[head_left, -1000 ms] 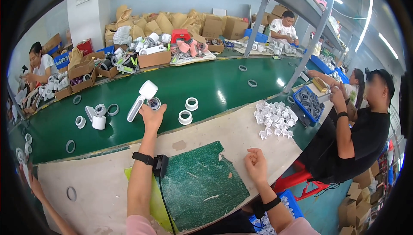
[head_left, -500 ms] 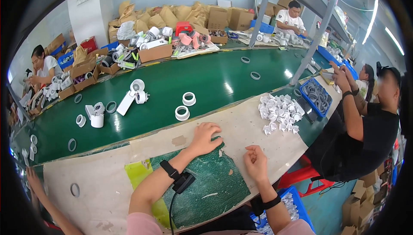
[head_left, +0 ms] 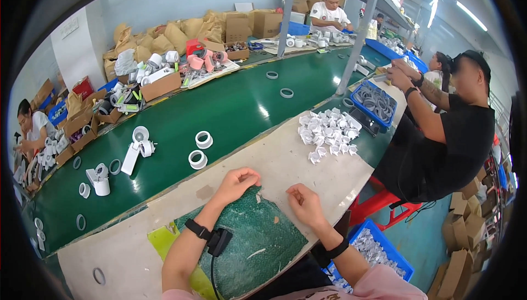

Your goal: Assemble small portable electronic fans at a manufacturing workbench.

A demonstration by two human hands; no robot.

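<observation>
My left hand [head_left: 237, 185] rests above the far edge of a worn green mat [head_left: 247, 245], its fingers curled in, nothing visible in them. To its right, my right hand [head_left: 305, 203] is loosely closed over the beige bench covering [head_left: 343, 184], with no object showing. Beyond my left hand, two white plastic rings [head_left: 198, 160] stand on the green conveyor belt [head_left: 236, 102]. A pile of small white plastic parts [head_left: 328, 131] lies on the bench beyond my right hand. A wristband with a small black device [head_left: 219, 242] and cable sits on my left wrist.
Handheld white fans [head_left: 132, 157] and grey rings [head_left: 286, 93] lie on the belt. A blue basket of grey rings [head_left: 375, 102] stands at the right, near a seated co-worker [head_left: 450, 118] in black. A blue bin of white parts [head_left: 379, 245] is below the bench. A metal post [head_left: 359, 36] rises beyond.
My left hand has gone from spread on the bench to curled fingers. The view has turned to the right, so the scene sits further left.
</observation>
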